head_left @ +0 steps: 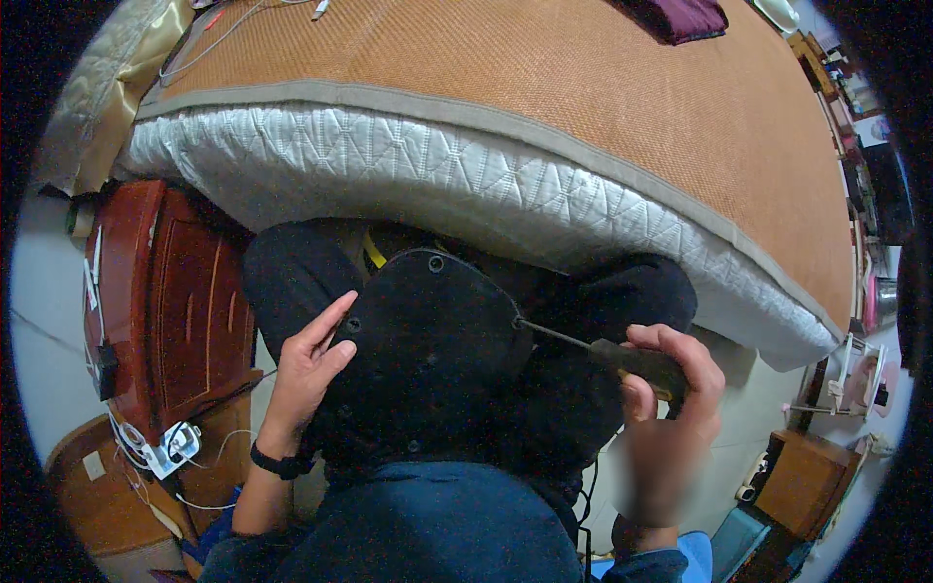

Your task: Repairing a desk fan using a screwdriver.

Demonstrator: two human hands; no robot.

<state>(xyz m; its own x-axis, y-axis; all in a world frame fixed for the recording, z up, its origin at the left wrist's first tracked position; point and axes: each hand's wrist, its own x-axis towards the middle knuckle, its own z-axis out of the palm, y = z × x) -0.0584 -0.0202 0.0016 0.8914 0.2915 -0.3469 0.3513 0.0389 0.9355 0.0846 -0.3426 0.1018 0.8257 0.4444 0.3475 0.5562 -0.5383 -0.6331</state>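
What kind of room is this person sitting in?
Most likely a bedroom in a home: a white quilted mattress topped with a tan woven mat fills the far side, with a reddish-brown nightstand beside it.

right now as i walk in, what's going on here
A person's right hand holds a screwdriver, its tip at a hole near the right edge of a black panel over the lap. The left hand is at the panel's left edge. A bed is just ahead.
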